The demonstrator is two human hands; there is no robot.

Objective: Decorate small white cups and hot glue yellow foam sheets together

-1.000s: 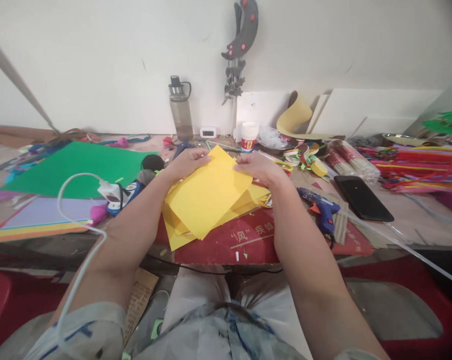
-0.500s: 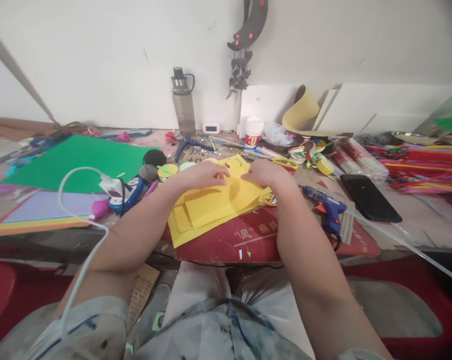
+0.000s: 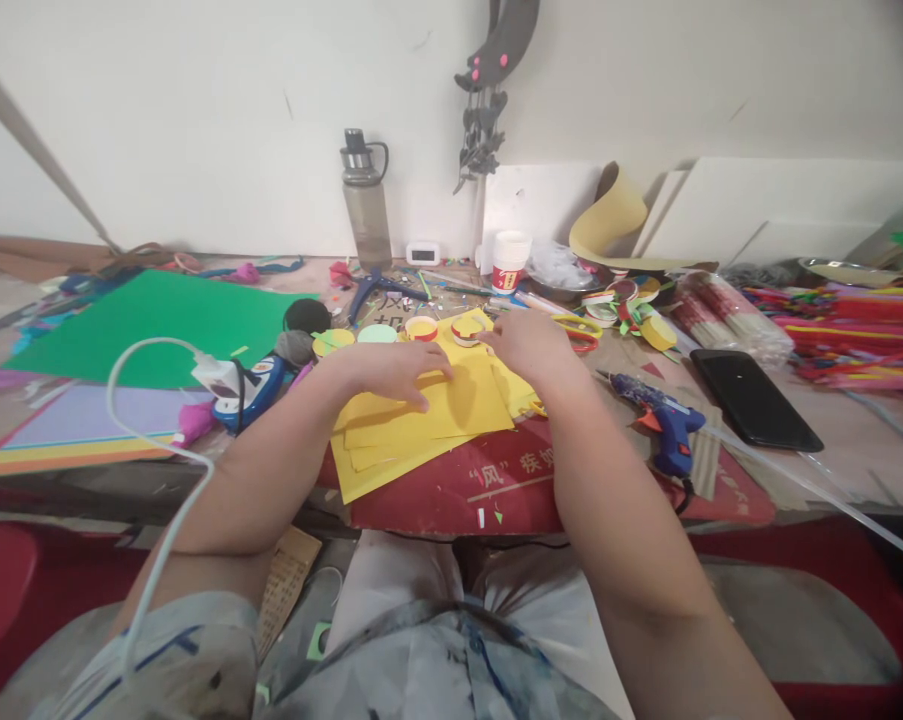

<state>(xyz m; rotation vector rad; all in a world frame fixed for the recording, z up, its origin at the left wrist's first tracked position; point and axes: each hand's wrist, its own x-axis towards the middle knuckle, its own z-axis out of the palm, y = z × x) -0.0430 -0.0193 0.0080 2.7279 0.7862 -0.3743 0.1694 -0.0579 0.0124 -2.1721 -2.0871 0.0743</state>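
Note:
A stack of yellow paper sheets [image 3: 421,430] lies on a red board [image 3: 496,485] at the table's near edge. My left hand [image 3: 395,370] rests flat on the top sheet with its fingers spread. My right hand [image 3: 522,340] presses on the far right corner of the sheets, next to a small red-rimmed paper ring [image 3: 466,330]. Neither hand grips anything. More small paper discs [image 3: 377,334] sit just beyond the sheets.
A blue glue gun [image 3: 665,425] and a black phone [image 3: 755,410] lie to the right. A green sheet [image 3: 158,325] and a white cable [image 3: 143,400] are to the left. A water bottle [image 3: 365,205], a paper cup [image 3: 509,262] and yellow scissors [image 3: 577,328] stand behind.
The yellow sheet I held up by its far edge has come down flat onto the stack. Both hands have let go and now press on top of it.

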